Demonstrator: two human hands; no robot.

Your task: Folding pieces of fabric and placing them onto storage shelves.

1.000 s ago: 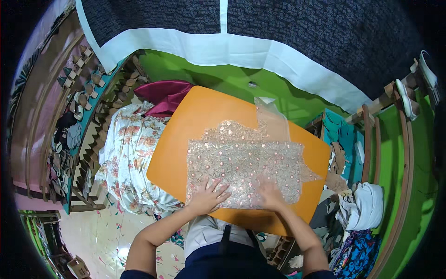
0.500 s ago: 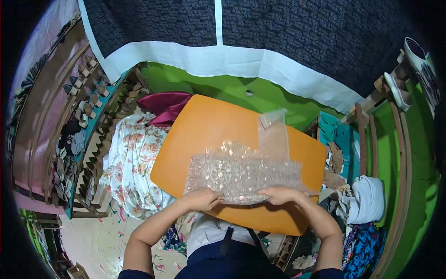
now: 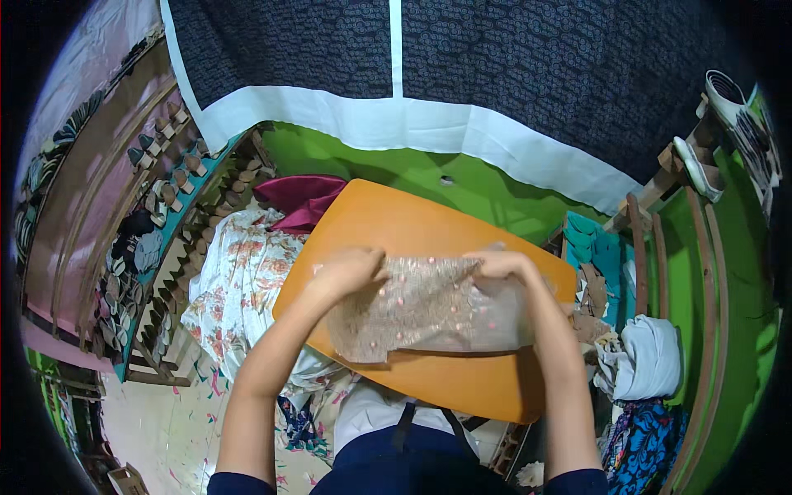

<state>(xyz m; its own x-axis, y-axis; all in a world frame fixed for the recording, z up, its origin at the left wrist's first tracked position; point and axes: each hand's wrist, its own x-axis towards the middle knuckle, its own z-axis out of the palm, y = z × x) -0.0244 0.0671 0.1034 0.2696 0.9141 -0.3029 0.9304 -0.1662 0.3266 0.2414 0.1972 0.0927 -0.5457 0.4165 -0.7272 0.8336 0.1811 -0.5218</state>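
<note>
A sheer beige fabric (image 3: 412,309) with sparkling sequins and small pink dots hangs between my hands over an orange tabletop (image 3: 396,214). My left hand (image 3: 356,268) pinches its upper left edge, fingers closed. At the upper right edge, my right hand (image 3: 499,266) grips the same fabric with its fingers bent round it. The cloth's lower part drapes toward me and lies over the middle of the table. Behind my hands, some of the far side of the fabric is hidden.
White floral cloth (image 3: 239,272) and maroon satin (image 3: 305,200) lie left of the table. Racks of shoe forms (image 3: 169,194) stand farther left. On the right are a folded white cloth (image 3: 652,355), blue patterned fabric (image 3: 652,437) and wooden rails (image 3: 709,330). Scraps litter the floor (image 3: 181,421).
Both hands have moved away from me, from the table's near side to its middle, carrying the fabric's edge along. The fabric now hangs back toward me.
</note>
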